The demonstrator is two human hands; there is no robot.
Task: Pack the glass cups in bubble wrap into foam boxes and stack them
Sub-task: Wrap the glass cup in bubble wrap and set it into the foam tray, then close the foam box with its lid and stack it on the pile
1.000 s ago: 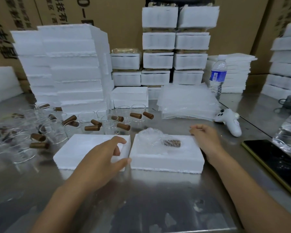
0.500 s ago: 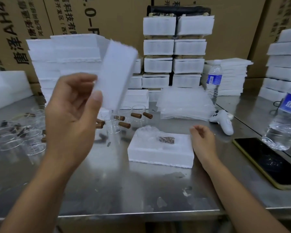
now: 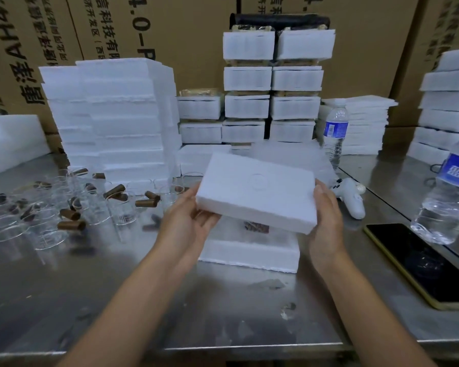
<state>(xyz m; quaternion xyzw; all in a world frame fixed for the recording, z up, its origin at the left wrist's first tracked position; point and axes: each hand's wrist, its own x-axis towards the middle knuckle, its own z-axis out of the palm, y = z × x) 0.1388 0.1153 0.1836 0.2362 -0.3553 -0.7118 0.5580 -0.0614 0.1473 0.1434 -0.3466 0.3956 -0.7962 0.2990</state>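
The worktop [image 3: 223,313] carries the foam base [image 3: 249,254] midway between its side edges. The foam lid [image 3: 257,192] hovers tilted above it, with the left hand [image 3: 188,221] and right hand [image 3: 326,215] each in a grip grasping 1 end. Best to level it, match all 4 corners, then press gently over the wrapped cup [image 3: 256,226] lying in the base.

The one camera is riding on the person's head, facing forward and tilting down over a metal table [image 3: 223,313]. It is sitting close: both forearms are entering from the bottom edge, and the left hand [image 3: 186,221] and right hand [image 3: 326,221] are gripping a foam lid [image 3: 257,192] near the centre of the frame. The wide lens is taking in the cardboard cartons [image 3: 183,35] at the back and is bowing the foam stacks [image 3: 112,115] at the sides.
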